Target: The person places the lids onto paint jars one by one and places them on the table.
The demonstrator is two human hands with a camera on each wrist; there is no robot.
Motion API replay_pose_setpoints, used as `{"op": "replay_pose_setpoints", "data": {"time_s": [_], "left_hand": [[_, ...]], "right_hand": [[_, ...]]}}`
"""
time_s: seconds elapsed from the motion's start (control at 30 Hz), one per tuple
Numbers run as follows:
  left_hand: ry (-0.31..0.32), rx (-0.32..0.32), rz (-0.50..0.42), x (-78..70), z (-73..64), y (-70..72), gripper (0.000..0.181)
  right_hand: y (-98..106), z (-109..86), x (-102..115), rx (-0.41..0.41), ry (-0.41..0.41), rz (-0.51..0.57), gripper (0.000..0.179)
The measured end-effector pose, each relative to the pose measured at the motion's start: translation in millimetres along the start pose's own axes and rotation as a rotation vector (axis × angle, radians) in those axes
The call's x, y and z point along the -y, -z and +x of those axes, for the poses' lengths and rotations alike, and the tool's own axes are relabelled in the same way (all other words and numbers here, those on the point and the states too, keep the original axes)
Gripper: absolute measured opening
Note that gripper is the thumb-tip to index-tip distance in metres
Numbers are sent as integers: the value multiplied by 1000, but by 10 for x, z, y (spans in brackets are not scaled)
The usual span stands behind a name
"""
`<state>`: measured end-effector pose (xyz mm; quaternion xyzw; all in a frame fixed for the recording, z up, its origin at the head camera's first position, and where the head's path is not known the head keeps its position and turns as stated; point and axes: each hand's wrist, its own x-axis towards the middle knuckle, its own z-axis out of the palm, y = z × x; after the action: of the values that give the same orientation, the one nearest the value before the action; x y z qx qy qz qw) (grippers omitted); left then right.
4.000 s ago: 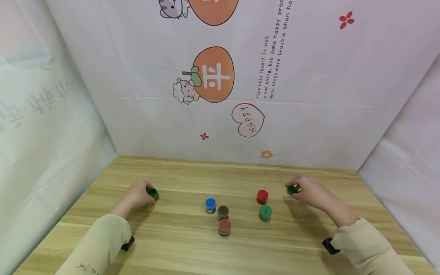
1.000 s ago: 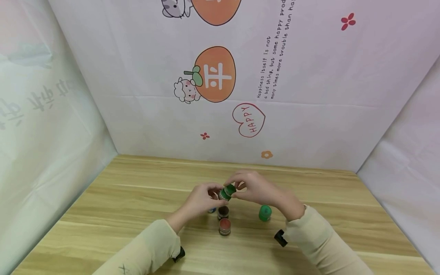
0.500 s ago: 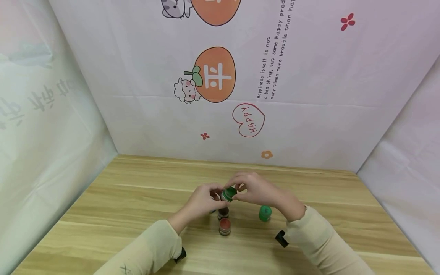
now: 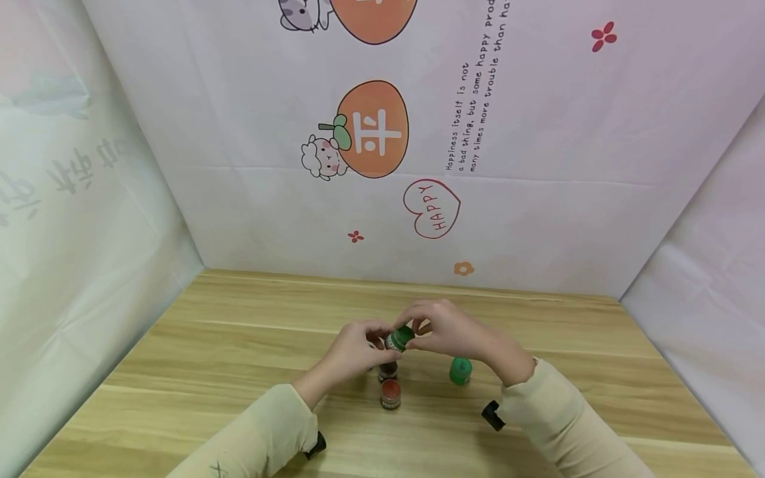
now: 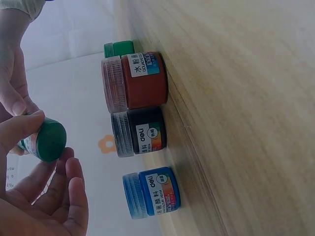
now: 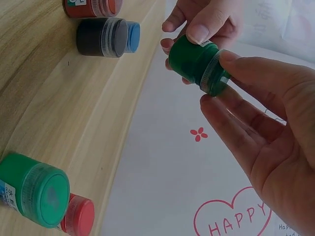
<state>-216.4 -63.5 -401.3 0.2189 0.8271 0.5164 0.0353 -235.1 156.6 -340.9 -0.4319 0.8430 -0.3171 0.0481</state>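
Above the middle of the table, my left hand [image 4: 349, 348] holds a dark green paint jar [image 4: 399, 340] tilted on its side, thumb and fingers round its body. My right hand [image 4: 448, 330] pinches the jar's clear green lid [image 6: 215, 76] between thumb and fingers. In the right wrist view the lid sits against the jar's mouth; whether it is screwed tight I cannot tell. The left wrist view shows the jar's base. Below the hands stand a brown-black jar [image 5: 141, 132], a reddish-brown jar [image 4: 391, 394] and a blue jar [image 5: 152, 191], mostly hidden in the head view.
A lighter green lidded jar [image 4: 461, 370] stands on the wooden table [image 4: 239, 398] to the right. Beside it is a red jar [image 6: 78, 215], hidden behind my right hand in the head view. A printed white sheet [image 4: 538, 226] hangs along the table's back edge.
Four seconds ago my hands were far apart, jar in the left, lid in the right. They have come together at the middle, and the lid has moved onto the jar's mouth.
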Motion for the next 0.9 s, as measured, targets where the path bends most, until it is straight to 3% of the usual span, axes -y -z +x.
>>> {"op": "replay_pose_setpoints", "data": {"time_s": [0.47,0.9], "left_hand": [[19,-35,-20,-78,-40,-29,24],[8,-47,47,-135,-55,-52,24]], "right_hand": [[15,-2,23,-43,-39,-68,22],[-111,22,43,-70,-97,-240,24]]}}
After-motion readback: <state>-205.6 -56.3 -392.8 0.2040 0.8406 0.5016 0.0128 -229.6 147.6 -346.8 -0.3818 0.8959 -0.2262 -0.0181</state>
